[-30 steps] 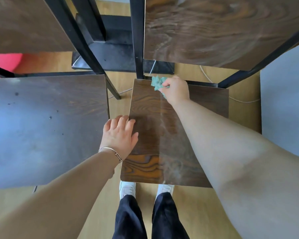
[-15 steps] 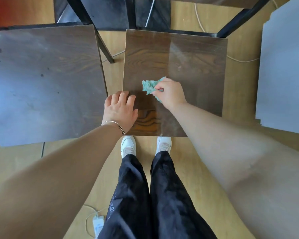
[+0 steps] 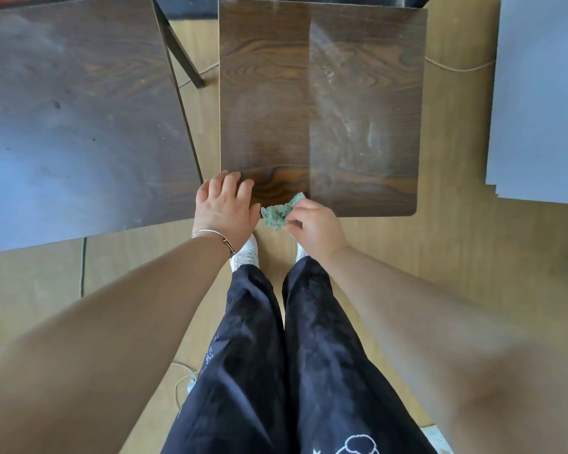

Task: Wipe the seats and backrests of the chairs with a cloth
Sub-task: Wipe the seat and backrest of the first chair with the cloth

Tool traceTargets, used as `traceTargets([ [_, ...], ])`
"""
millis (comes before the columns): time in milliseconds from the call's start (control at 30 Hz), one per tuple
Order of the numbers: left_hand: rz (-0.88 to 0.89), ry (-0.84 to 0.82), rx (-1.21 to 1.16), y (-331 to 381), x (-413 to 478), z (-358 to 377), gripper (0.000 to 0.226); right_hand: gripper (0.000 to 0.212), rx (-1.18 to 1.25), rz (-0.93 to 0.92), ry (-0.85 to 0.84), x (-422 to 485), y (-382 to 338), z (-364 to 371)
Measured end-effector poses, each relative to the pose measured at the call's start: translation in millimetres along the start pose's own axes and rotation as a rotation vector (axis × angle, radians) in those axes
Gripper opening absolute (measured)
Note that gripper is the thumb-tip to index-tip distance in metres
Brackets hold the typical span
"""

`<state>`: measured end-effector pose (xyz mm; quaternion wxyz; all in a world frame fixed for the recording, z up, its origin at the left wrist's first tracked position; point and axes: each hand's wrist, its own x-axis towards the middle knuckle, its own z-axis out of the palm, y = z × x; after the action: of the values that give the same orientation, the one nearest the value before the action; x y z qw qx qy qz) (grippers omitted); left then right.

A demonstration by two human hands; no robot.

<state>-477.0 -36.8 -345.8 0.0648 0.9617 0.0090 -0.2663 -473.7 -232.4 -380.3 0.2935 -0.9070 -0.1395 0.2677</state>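
Dragged back, our right hand (image 3: 315, 226) pinches the green cloth (image 3: 277, 213) at six o'clock on the chair seat (image 3: 266, 93), left hand (image 3: 225, 208) flat at seven.

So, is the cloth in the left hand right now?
No, the right hand pinches the green cloth at the seat's near edge, while the left hand rests flat on the seat's corner.
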Motion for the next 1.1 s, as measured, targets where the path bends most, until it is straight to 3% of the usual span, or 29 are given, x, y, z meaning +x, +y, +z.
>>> traceTargets([
  [133,0.0,-0.007,0.017,3,-1,-2,0.048,0.014,0.014,-0.005,0.007,-6,-3,-4],
  [233,-0.002,0.001,0.018,7,10,-10,0.048,0.012,0.068,-0.014,0.117,11,-7,-24],
  [500,-0.035,0.082,0.01,20,70,-43,0.048,0.016,0.08,0.093,0.363,158,-7,-144],
  [800,-0.036,0.214,-0.017,24,148,-83,0.05,0.019,-0.065,0.128,0.303,290,2,-206],
  [1100,-0.023,0.182,-0.016,25,149,-77,0.05,0.022,-0.069,0.157,0.243,256,7,-163],
])
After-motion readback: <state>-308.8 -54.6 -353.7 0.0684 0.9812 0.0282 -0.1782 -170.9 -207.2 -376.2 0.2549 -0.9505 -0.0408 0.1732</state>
